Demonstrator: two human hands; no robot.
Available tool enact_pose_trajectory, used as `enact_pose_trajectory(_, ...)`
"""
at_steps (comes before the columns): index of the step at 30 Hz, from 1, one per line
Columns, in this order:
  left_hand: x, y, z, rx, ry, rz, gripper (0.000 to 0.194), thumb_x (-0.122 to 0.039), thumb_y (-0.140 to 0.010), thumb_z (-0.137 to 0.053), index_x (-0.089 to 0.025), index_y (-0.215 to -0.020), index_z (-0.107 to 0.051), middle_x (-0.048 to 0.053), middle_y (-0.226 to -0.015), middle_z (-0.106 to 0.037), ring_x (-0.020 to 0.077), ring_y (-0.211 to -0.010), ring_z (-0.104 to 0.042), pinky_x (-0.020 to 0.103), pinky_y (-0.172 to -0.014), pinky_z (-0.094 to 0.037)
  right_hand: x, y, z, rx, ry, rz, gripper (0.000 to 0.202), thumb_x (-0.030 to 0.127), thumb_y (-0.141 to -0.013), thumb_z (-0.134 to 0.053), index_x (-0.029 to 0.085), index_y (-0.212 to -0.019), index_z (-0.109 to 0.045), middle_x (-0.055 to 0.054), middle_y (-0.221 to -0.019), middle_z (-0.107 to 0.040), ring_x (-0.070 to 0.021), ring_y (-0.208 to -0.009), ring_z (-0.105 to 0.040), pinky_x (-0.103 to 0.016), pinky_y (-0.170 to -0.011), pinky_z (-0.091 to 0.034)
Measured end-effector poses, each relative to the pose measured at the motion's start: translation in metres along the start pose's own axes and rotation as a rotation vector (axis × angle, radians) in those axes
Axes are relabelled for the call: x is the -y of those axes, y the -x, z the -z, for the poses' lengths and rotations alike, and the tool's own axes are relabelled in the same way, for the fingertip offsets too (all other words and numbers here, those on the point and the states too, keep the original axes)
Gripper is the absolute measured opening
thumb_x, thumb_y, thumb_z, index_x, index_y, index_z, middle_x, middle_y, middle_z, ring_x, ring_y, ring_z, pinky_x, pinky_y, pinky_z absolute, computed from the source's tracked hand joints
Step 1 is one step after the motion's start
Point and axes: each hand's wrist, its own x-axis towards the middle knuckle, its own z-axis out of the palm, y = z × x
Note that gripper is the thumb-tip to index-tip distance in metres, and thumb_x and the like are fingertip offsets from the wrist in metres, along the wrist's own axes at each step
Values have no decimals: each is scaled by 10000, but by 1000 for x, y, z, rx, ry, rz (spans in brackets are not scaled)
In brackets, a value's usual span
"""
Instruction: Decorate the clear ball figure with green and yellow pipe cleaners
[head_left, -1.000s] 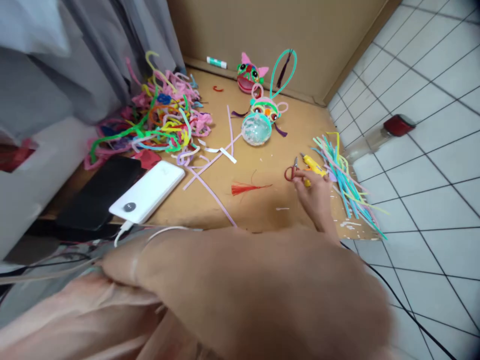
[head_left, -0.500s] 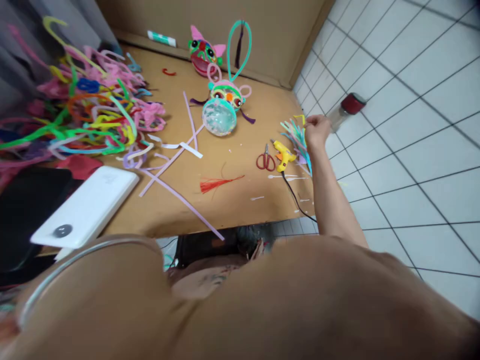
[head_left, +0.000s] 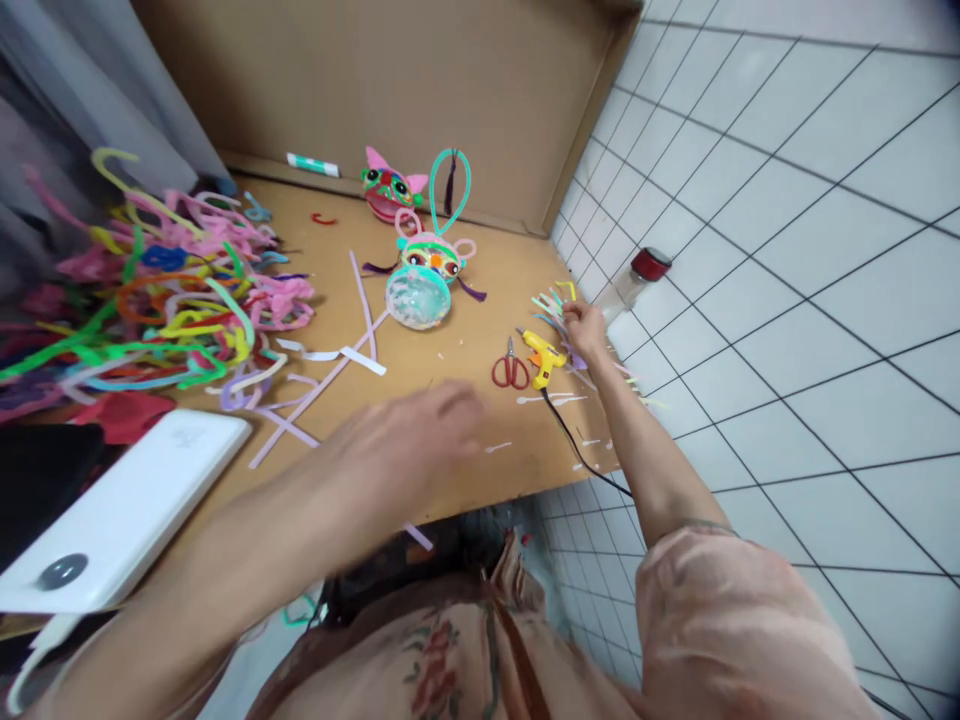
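My left hand (head_left: 420, 428) is smeared by motion above the front middle of the table. Its fingers point right, and what they do cannot be made out. Over at the table's right edge, my right hand (head_left: 585, 328) has its fingers curled at a bunch of short coloured pipe cleaner pieces (head_left: 551, 302). Whatever sits between the fingertips is hidden. A yellow glue gun (head_left: 543, 357) lies just left of that hand, beside red-handled scissors (head_left: 511, 370). Farther back sits an animal head made of a clear bowl and pipe cleaners (head_left: 420, 297), with a green loop above it.
Tangled pipe cleaners (head_left: 187, 290) fill the left side, behind a white power bank (head_left: 142, 500). Purple strips (head_left: 307, 402) cross nearby. A second animal head (head_left: 390, 190) and glue stick (head_left: 313, 164) are by the cardboard wall (head_left: 375, 80). A red-lidded jar (head_left: 637, 280) is at the right.
My left arm has swung in over the table, and the red tassel is now covered by it. The view has tilted upward. My right hand stays by the pipe cleaner pieces, its fingers among them.
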Motion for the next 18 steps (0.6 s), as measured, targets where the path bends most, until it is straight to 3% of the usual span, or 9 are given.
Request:
enact_pose_trajectory(1, 16, -19, 1, 134, -121, -26, 222, -300, -879, -521, -248, -1036, -669, 64, -1177, -644, 224, -984, -643, 369, -881, -535, -2, -4, 2, -35, 25, -37, 386, 109, -787, -417, 80, -1021, -722, -128, -1036, -747, -229, -960, -674, -329, -902, -485)
enact_pose_trajectory(2, 30, -35, -1, 179, -228, -12, 254, -258, -886, -500, -213, -1083, -653, 90, -1251, -610, 245, -1068, -619, 405, -933, -517, -3, -8, 4, -58, 47, -66, 393, 108, -782, -411, 81, -1016, -726, -130, -1033, -747, -232, -961, -675, -328, -900, -485)
enact_pose_trajectory(6, 69, -65, -30, 90, -367, -54, 284, -174, -887, -483, -128, -1121, -637, 153, -1295, -579, 287, -1177, -571, 454, -990, -490, -11, -22, 15, -101, 100, -127, 415, 110, -789, -402, 83, -1056, -718, -147, -1068, -734, -253, -1011, -665, -341, -913, -479)
enact_pose_trajectory(11, 88, -56, -68, 50, -291, -206, 267, -186, -936, -419, -159, -1028, -669, 129, -1209, -640, 249, -1084, -622, 412, -913, -527, -29, -31, 32, -68, 185, -244, 384, 135, -833, -422, 141, -1089, -709, -111, -1111, -721, -238, -1058, -651, -327, -916, -478)
enact_pose_trajectory(15, 101, -46, -73, 5, -308, -246, 246, -162, -925, -433, -176, -991, -669, 105, -1117, -678, 231, -1017, -639, 376, -853, -533, -46, -28, 35, 80, 264, -354, 240, 203, -770, -625, 131, -973, -729, -136, -1017, -729, -274, -1018, -656, -358, -895, -488)
enact_pose_trajectory(18, 106, -43, -71, -18, -327, -281, 235, -145, -919, -443, -176, -983, -667, 93, -1050, -693, 209, -940, -648, 349, -810, -531, -51, -23, 31, 173, 300, -387, 306, 198, -649, -766, 103, -936, -718, -155, -967, -725, -292, -979, -650, -377, -873, -493)
